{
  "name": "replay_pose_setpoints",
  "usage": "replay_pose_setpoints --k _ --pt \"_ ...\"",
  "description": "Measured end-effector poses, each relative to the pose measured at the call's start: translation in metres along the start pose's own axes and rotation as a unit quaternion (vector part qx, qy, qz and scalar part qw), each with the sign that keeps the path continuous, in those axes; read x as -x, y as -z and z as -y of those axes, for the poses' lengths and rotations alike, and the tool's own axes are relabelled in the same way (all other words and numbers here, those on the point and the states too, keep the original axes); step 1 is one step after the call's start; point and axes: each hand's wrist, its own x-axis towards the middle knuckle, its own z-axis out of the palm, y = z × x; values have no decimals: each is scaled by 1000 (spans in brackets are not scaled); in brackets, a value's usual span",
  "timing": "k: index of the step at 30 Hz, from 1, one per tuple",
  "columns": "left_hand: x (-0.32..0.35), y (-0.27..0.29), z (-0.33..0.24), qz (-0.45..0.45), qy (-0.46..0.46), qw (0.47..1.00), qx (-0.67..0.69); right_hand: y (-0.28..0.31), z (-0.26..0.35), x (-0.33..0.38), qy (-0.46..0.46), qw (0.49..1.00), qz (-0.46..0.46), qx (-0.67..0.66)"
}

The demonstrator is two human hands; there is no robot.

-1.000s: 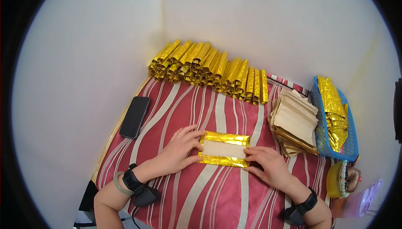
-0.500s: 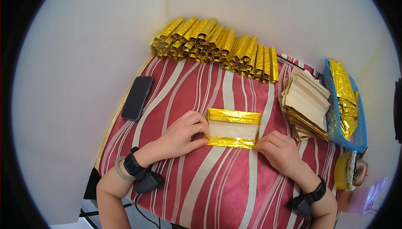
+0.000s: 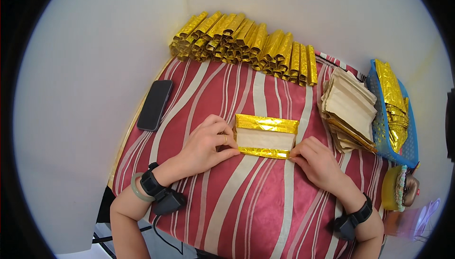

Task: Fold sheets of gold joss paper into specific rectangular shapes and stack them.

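A sheet of gold foil paper (image 3: 265,139) lies in front of me, its pale inner side up and its far and near edges folded over as shiny gold bands. My left hand (image 3: 211,143) pinches its near left corner between thumb and fingers; a ring is on one finger. At the near right corner, my right hand (image 3: 316,162) pinches the fold in the same way. Both hands rest low over the striped cloth. The paper's short ends stand up slightly beside the fingers.
Folded gold paper tubes (image 3: 246,41) are heaped along the far edge of the red striped cloth (image 3: 227,98). A black phone (image 3: 155,105) lies at left. To the right are a stack of pale-backed sheets (image 3: 348,109), a blue basket (image 3: 377,117) holding gold pieces, and a yellow container (image 3: 391,188).
The near gold band looks narrower and tilted more upright between my fingers. Both hands keep their hold on the near corners. The whole view has shifted slightly.
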Motion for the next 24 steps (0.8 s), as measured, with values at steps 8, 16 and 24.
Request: replay_pose_setpoints --k 8,16,24 --pt "1 -3 -6 6 74 997 32 1 3 -3 -36 999 19 -24" --pt "-1 -4 -12 9 149 987 63 0 4 -6 -89 993 27 -78" --pt "-2 -8 -14 -8 138 988 70 -5 5 -9 -103 994 13 -46"
